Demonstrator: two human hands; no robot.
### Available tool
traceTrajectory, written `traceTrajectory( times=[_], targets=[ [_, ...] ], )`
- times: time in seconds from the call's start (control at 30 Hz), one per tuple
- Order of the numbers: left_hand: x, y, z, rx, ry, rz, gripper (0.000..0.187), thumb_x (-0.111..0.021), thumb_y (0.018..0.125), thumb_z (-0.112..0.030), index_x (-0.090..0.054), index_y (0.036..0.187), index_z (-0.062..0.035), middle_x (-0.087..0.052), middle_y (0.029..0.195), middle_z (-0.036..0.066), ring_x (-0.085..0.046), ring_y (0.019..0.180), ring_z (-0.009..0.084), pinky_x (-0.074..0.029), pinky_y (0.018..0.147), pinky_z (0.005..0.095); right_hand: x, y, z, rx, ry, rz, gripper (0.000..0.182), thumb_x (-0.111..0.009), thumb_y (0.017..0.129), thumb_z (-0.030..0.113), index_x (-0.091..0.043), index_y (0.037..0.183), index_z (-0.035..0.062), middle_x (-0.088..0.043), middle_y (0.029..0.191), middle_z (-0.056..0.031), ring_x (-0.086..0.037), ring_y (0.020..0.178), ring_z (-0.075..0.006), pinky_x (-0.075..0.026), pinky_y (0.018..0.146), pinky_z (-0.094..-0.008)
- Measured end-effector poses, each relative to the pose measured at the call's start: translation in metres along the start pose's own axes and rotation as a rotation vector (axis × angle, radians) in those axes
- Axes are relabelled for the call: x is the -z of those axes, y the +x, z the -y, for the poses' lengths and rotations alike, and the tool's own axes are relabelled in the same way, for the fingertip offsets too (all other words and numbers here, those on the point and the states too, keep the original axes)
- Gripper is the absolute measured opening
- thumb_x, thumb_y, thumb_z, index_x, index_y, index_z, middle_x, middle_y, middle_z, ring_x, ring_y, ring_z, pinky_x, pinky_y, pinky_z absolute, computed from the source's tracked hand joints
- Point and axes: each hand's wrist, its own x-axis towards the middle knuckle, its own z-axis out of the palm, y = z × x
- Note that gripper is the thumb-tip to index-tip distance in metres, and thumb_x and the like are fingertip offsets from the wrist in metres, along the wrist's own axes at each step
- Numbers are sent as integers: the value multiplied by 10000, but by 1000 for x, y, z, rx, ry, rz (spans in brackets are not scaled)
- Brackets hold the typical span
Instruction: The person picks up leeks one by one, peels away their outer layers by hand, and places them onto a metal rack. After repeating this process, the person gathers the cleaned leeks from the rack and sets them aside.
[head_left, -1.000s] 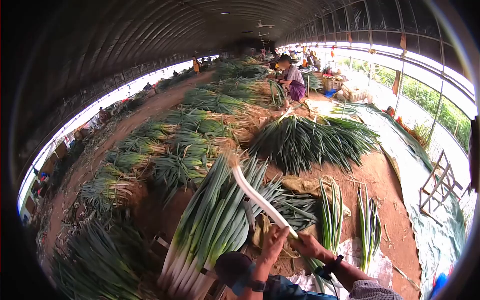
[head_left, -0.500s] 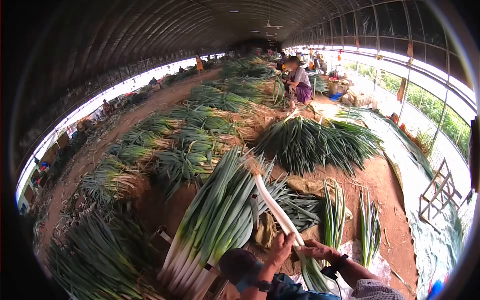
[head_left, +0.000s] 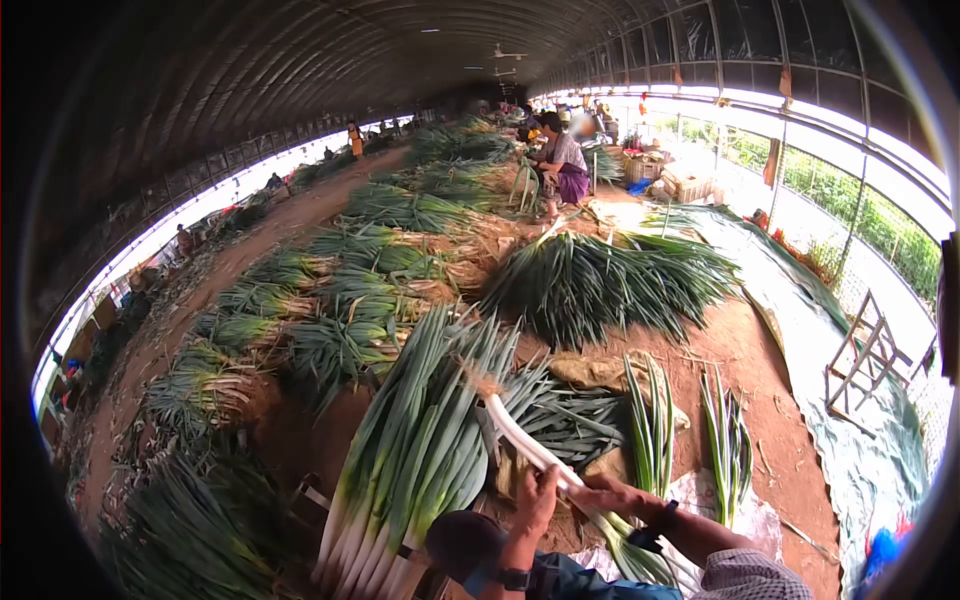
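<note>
Single leek (head_left: 526, 443), gripped in left hand (head_left: 537, 500) and right hand (head_left: 607, 493), before the wearer, beside stacked leeks (head_left: 415, 440). Long axis diagonal: roots (brown, frayed) point forward-left, green leaves back-right.

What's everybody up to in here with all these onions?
Someone has both hands, left and right, on a long green onion, its roots pointing away. A bundle of green onions lies close by on the left. Farther off, a co-worker crouches behind a big onion heap, under a long arched roof.
</note>
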Motion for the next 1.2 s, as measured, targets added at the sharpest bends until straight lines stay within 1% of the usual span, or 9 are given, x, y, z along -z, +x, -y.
traceTrajectory(
  times=[0.23, 0.37, 0.5, 0.7, 0.77, 0.87, 0.93, 1.03, 1.2],
  targets=[
    [12, 14, -35, -48, -316, -140, 236, -625, 932, -92, -591, 1118, 49, -696, 1009, 149, -695, 901, 222, -571, 760, 348, -12, 40, -57, 214, -87, 51, 324, -704, 933, 318, -655, 1056, 22, -612, 730, 14, -543, 640, -107, -451, 541, -328],
    [22, 25, -29, -48, -364, -307, 270, -708, 903, -100, -582, 1120, 1, -703, 1002, 129, -696, 888, 187, -574, 771, 329, -36, 15, -41, 134, -424, -398, 392, -807, 818, 194, -592, 1093, 14, -672, 778, -75, -640, 720, -141, -531, 628, -345],
    [18, 7, -53, -216, -592, -228, 262, -727, 909, -108, -595, 1120, -24, -706, 1008, 106, -698, 895, 193, -579, 822, 350, -15, 10, -38, 254, -521, -486, 413, -802, 806, 141, -584, 1141, 37, -632, 771, -77, -597, 688, -137, -506, 590, -354],
    [52, -9, -109, -341, -658, -134, 340, -675, 955, -107, -576, 1264, -4, -685, 1160, 114, -652, 1080, 187, -523, 937, 309, 57, 35, 71, 628, -1089, -359, 354, -740, 836, 82, -591, 1152, 26, -634, 940, -128, -631, 773, -282, -517, 653, -379],
    [86, -16, -116, -391, -374, -75, 352, -663, 960, -87, -558, 1285, 1, -686, 1147, 118, -663, 1059, 196, -531, 908, 305, 66, 47, 132, 771, -1343, -410, 341, -716, 835, 58, -608, 1158, 37, -643, 1009, -152, -633, 895, -339, -517, 768, -414],
    [157, -35, -97, -573, 589, -596, 171, -635, 926, -45, -647, 1088, 10, -715, 1051, 162, -702, 917, 308, -555, 793, 377, 108, 104, 171, 955, -1403, -447, 370, -703, 826, 30, -617, 1186, 39, -645, 1100, -182, -604, 1029, -379, -471, 922, -447],
    [216, -60, -95, -407, 978, -766, 185, -608, 931, -105, -663, 1085, -20, -702, 1016, 171, -659, 918, 355, -525, 838, 428, 97, 131, 220, 857, -1365, -353, 394, -699, 810, 7, -614, 1194, 27, -642, 1123, -188, -587, 1069, -390, -444, 977, -443],
    [299, -88, -58, 3, 1237, -962, 220, -604, 916, -178, -634, 1067, -21, -652, 1020, 155, -580, 992, 317, -434, 912, 463, 44, 177, 269, 968, -1498, -203, 380, -701, 795, 15, -613, 1164, 7, -636, 1082, -191, -581, 1031, -397, -447, 913, -446],
    [362, -134, 6, 128, 1452, -1139, 223, -574, 943, -210, -623, 1040, -15, -612, 1064, 193, -544, 1045, 351, -399, 952, 500, -55, 271, 273, 1093, -1528, 90, 367, -718, 801, 67, -639, 1157, 28, -646, 1007, -172, -597, 975, -383, -465, 852, -463]
  ],
)
